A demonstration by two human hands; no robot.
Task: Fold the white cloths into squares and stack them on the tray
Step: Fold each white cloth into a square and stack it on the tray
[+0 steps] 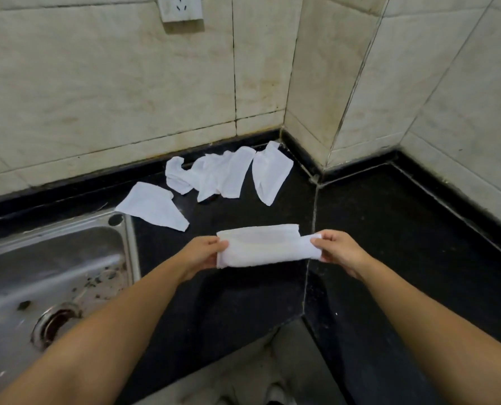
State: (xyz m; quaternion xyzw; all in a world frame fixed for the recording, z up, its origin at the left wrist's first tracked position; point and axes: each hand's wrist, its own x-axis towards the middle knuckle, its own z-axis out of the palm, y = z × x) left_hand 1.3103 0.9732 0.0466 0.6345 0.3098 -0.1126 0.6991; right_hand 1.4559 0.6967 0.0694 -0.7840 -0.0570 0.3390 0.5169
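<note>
A white cloth (pixel 261 244), folded into a long band, is stretched level between the two hands above the black counter (pixel 389 229). The left hand (pixel 202 254) grips its left end: the thumb lies on top of the fabric near the upper corner, and the fingers curl underneath, hidden by the cloth. The right hand (pixel 338 251) pinches the right end, where the fabric bunches into a narrow roll between the thumb on top and the fingertips below. The band's far edge runs straight, its near edge sags slightly between the two grips, and whether the lower left corner touches the counter or hangs just clear of it is hard to tell from this angle. Beyond the hands, more white cloths lie loose on the counter: a flat cloth (pixel 152 206) sits beside the back corner of the steel sink (pixel 53 258), a crumpled heap of cloths (pixel 211 176) lies near the base of the tiled wall (pixel 112 83), and a pointed cloth (pixel 269 173) rests just to the right of the heap, close to the inner corner of the wall. The sink fills the lower left, with its drain (pixel 56 323) partly hidden behind the left forearm. A wall socket (pixel 180 8) is mounted on the tiles at the top of the view.
</note>
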